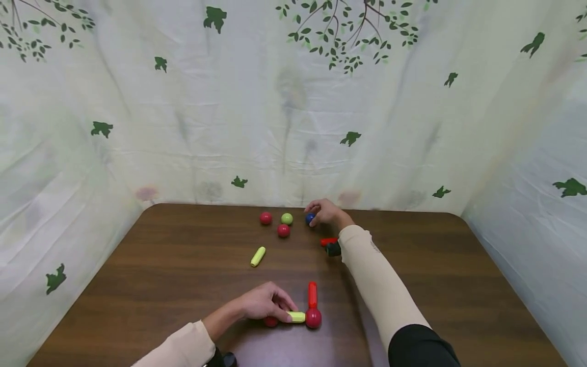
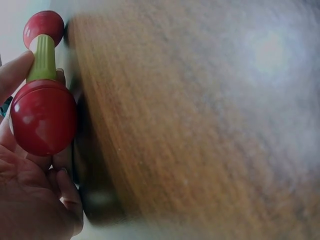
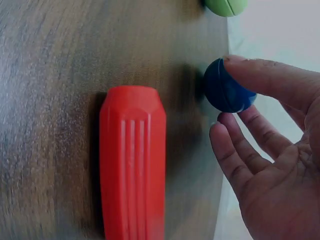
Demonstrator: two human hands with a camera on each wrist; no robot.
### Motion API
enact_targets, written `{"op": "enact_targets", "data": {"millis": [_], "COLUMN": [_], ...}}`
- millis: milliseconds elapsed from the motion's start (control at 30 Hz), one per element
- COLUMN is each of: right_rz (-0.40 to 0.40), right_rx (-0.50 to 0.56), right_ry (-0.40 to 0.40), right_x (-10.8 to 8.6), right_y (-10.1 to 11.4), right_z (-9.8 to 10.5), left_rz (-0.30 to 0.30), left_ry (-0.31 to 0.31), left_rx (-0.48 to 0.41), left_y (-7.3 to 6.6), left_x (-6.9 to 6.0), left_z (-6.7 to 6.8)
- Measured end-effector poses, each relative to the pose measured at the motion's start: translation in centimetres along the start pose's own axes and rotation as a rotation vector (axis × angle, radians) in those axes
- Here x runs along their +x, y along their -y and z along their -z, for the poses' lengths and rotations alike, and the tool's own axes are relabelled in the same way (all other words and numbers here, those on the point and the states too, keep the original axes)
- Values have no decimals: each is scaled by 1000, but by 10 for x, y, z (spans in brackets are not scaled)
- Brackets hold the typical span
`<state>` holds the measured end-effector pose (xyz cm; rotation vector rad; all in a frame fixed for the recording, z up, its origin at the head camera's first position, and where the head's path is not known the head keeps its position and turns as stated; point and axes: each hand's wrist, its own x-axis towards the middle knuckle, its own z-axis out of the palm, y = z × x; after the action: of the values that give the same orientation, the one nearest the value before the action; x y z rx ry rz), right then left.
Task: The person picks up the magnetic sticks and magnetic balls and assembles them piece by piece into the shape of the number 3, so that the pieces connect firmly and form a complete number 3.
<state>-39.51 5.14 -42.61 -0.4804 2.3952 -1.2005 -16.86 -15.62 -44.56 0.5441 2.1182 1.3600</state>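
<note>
While the left hand (image 1: 267, 304) partly covers the 9 o'clock red ball (image 2: 44, 120) in the head view, the left wrist view shows it whole; this hand pinches the yellow rod (image 1: 297, 317) joining it to the 3 o'clock red ball (image 1: 313, 318). The right hand (image 1: 327, 212) pinches the blue ball (image 3: 226, 91) near the 12 o'clock edge of the bench (image 1: 183, 250); only the right wrist view resolves its seam.

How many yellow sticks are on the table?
2. One yellow stick lies alone mid-table; another, between two red balls, is pinched by the left hand. The right sleeve may hide more.
</note>
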Motion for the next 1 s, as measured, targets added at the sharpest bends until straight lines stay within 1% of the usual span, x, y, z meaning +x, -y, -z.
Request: {"op": "enact_targets", "data": {"millis": [67, 200, 300, 433, 500, 533, 667, 767, 1000], "right_rz": [12, 41, 41, 21, 25, 33, 107, 144, 184], "right_rx": [-21, -105, -148, -159, -151, -149, -146, -139, -126], "right_ry": [7, 23, 19, -12, -20, -20, -3, -7, -17], "right_x": [-1, -2, -4, -12, -18, -20, -30, -38, -58], "right_y": [-1, -3, -3, -1, 0, 1, 4, 6, 10], "right_z": [-1, -1, 1, 5, 7, 8, 8, 6, -2], "left_rz": [3, 2, 1, -6, -13, -15, -12, -6, -9], "left_ry": [3, 13, 17, 16, 18, 17, 14, 9, 6], "left_rx": [2, 4, 16, 43, 40, 37, 12, 1, 2], "left_y": [-1, -1, -1, 0, 0, 0, 1, 2, 3], "left_x": [0, 0, 1, 2, 3, 3, 2, 1, 0], "left_z": [-1, -1, -2, -3, -4, -4, -4, -4, -1]}}
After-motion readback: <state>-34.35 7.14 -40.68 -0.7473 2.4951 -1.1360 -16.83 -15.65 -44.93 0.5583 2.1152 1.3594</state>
